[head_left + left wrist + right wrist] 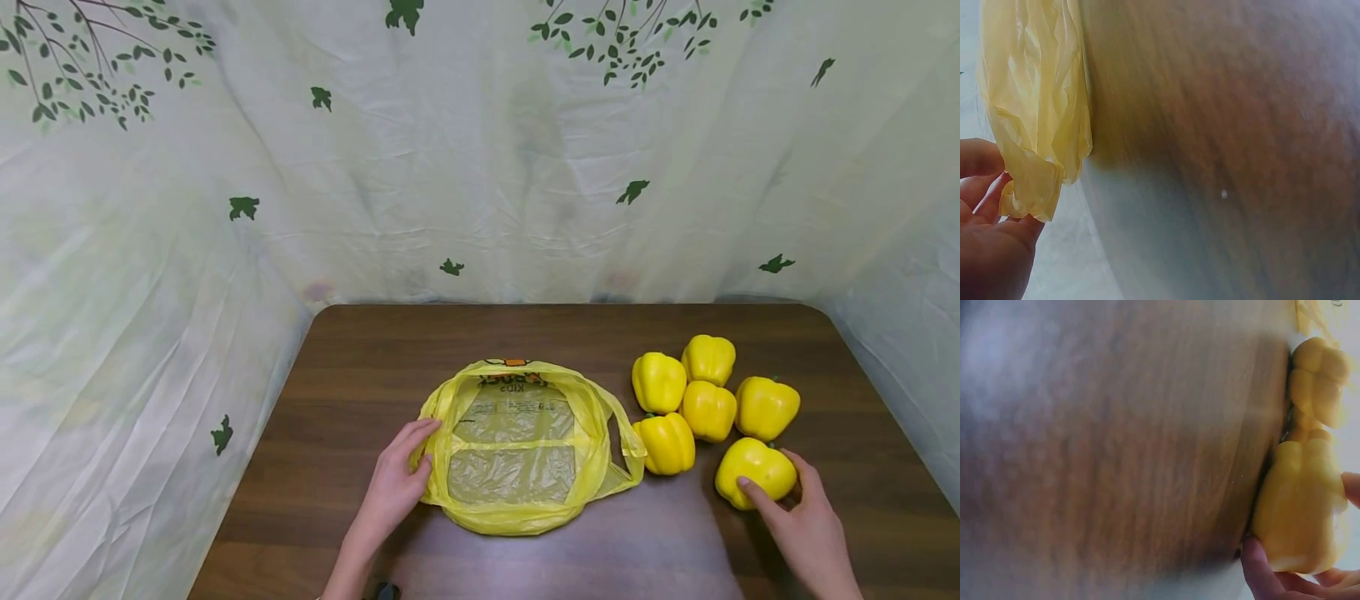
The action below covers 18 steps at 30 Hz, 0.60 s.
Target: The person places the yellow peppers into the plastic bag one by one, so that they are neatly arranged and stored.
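Observation:
A yellow plastic bag [512, 517] lies on the table with its mouth spread wide, dark print showing on its far inner wall. At its left side my left hand [399, 471] holds the edge; the left wrist view has the crumpled bag [1038, 106] between thumb and fingers. On the right, my right hand [813, 521] grips the nearest yellow bell pepper [757, 471], thumb on the near side and fingers on the right. That pepper [1300, 506] touches the table in the right wrist view. Several other yellow bell peppers [708, 411] are grouped just beyond it.
One bell pepper [667, 444] sits against the bag's right handle [626, 433]. The dark wooden table [375, 342] ends at a pale curtain [480, 167] printed with leaves, which hangs behind and at both sides. A small black object [387, 591] shows at the bottom edge.

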Available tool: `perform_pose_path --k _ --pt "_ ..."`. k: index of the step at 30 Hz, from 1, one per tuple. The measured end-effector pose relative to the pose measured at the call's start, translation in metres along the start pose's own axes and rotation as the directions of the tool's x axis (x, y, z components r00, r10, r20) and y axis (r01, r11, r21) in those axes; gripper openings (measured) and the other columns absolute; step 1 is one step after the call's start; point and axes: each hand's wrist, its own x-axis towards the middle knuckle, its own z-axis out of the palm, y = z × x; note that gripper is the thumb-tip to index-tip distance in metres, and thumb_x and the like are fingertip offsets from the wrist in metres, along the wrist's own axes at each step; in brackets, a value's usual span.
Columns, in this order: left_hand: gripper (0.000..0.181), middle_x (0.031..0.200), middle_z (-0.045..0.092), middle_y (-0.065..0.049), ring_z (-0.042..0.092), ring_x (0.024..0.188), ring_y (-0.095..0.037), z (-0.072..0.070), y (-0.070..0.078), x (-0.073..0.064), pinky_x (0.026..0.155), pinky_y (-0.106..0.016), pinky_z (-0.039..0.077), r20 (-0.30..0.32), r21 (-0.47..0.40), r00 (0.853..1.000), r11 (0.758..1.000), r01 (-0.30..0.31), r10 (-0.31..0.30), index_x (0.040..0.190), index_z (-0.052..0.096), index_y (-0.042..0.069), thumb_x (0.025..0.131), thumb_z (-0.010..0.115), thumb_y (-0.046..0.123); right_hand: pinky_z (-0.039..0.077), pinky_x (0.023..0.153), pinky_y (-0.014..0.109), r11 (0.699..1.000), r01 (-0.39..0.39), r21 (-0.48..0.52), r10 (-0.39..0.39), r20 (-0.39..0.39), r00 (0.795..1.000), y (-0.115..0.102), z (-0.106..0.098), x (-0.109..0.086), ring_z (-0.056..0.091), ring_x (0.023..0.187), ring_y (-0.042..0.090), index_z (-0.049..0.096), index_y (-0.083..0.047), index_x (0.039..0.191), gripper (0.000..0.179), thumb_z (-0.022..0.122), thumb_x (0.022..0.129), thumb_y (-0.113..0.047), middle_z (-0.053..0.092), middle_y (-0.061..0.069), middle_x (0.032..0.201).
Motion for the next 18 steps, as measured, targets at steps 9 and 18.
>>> perform_pose_path --k 9,18 --pt "0.048 0.128 0.06 -0.005 0.053 0.125 -0.025 0.0 0.0 0.0 0.104 -0.045 0.042 -0.004 -0.003 1.0 1.0 -0.009 0.009 0.126 0.065 0.004 0.081 0.063 -0.012 0.038 0.09 0.061 1.0 0.007 0.013 -0.006 -0.064 0.998 0.0 0.004 -0.005 0.04 0.116 0.046 0.018 0.003 0.152 0.093 0.058 0.092 -0.055 0.028 0.034 0.148" --pt "0.048 0.128 0.06 -0.004 0.053 0.125 -0.025 0.0 0.001 0.0 0.105 -0.045 0.041 0.001 -0.008 1.0 1.0 -0.002 0.002 0.126 0.065 0.004 0.081 0.063 -0.012 0.041 0.067 0.023 1.0 0.022 0.014 -0.02 -0.116 0.993 -0.006 0.002 -0.011 0.045 0.109 0.041 0.02 0.0 0.153 0.091 0.061 0.091 -0.053 0.033 0.032 0.146"
